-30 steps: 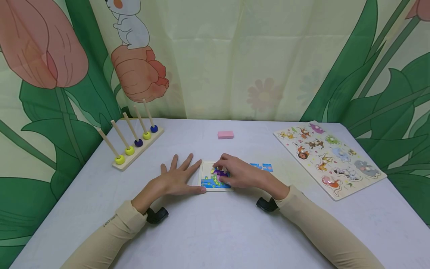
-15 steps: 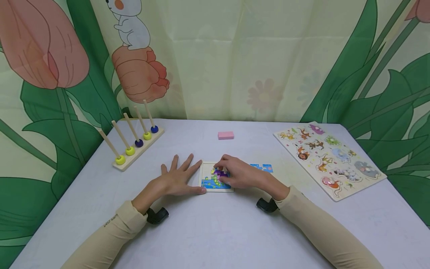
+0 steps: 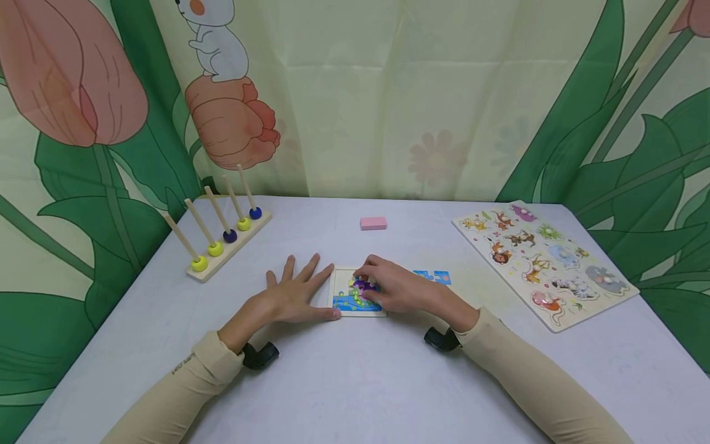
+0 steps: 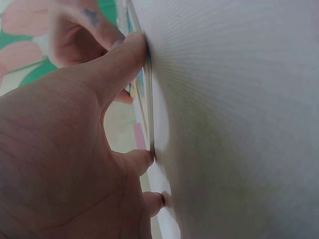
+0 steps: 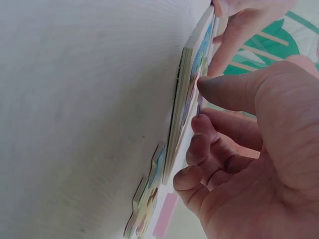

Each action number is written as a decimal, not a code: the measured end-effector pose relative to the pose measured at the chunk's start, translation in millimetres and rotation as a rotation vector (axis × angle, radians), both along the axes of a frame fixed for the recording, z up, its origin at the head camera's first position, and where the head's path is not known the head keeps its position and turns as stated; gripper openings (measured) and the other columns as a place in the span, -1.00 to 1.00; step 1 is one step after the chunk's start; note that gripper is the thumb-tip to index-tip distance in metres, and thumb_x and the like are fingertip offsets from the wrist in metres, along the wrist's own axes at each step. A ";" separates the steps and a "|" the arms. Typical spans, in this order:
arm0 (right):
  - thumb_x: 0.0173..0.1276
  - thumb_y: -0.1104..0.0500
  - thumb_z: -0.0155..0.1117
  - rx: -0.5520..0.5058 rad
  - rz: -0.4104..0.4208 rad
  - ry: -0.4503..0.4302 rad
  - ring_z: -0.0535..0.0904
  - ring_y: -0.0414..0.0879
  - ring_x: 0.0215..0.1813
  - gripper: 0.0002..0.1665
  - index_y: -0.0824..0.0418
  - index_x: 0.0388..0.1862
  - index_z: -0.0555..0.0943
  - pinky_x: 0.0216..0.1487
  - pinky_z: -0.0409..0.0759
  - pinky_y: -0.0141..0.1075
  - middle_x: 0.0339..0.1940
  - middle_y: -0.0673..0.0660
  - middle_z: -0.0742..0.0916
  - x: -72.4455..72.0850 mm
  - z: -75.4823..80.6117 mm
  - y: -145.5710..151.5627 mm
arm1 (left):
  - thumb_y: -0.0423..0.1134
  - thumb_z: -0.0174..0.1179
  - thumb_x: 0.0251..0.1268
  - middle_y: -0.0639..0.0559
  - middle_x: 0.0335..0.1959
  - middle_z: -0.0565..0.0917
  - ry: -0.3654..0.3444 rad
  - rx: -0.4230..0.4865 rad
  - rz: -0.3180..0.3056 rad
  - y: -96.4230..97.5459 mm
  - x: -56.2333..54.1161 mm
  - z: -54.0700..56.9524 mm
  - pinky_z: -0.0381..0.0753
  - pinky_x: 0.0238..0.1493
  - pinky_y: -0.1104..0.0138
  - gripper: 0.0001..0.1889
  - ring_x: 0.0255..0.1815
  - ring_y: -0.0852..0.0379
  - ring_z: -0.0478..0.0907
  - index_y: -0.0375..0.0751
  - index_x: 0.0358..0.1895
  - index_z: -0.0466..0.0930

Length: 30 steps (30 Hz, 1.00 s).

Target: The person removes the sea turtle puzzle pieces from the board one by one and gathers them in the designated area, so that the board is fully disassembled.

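Note:
A small jigsaw puzzle tray [image 3: 363, 314] with a pale wooden rim lies on the table, blue pieces along its lower part and a purple and green picture above. My left hand [image 3: 291, 300] is spread flat at its left side, thumb on the lower left corner and index fingertip at the upper left one. Over the tray's right half, my right hand [image 3: 398, 285] pinches a thin purple puzzle piece [image 5: 200, 105] between thumb and index finger, close to the tray's surface. The hand hides part of the picture. Loose blue puzzle pieces [image 3: 441, 277] lie just right of the tray.
Behind the tray lies a pink block [image 3: 373, 223]. At the left stands a wooden peg rack [image 3: 228, 250] with yellow and dark blue beads. An animal puzzle board [image 3: 516, 271] is at the right. A printed curtain [image 3: 355, 123] hangs behind the table.

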State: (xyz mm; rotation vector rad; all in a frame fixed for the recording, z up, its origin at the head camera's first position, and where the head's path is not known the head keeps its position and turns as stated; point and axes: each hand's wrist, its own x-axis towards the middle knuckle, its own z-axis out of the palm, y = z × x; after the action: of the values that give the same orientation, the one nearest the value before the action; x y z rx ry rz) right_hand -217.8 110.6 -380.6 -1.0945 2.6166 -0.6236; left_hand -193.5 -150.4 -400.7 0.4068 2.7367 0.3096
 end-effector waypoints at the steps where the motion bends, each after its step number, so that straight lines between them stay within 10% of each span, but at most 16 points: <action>1: 0.55 0.15 0.36 -0.003 0.000 -0.002 0.55 -0.16 0.02 -0.50 0.28 0.39 0.61 0.17 0.64 -0.26 0.09 0.08 0.64 -0.2 -0.2 0.4 | 0.67 0.11 0.17 0.06 0.82 -0.32 0.001 0.001 -0.001 0.0 0.1 -0.2 -0.26 0.47 -0.67 0.13 0.76 -0.52 -0.45 0.38 0.75 -0.14; 30: 0.50 0.20 0.39 -0.031 -0.085 0.045 0.53 -0.12 -0.05 -0.54 0.22 0.34 0.65 -0.03 0.55 -0.32 0.08 0.10 0.66 9.6 -2.3 62.7 | 0.64 0.13 0.19 0.07 0.82 -0.33 -0.007 0.024 0.006 0.1 2.1 0.7 -0.31 0.47 -0.66 0.13 0.76 -0.50 -0.51 0.38 0.75 -0.14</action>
State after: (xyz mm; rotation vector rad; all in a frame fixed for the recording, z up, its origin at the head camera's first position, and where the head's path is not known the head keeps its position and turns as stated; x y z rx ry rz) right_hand -208.2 173.3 -382.9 -1.0225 2.7130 -0.6667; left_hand -191.4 -150.2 -400.0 0.4037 2.7303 0.3446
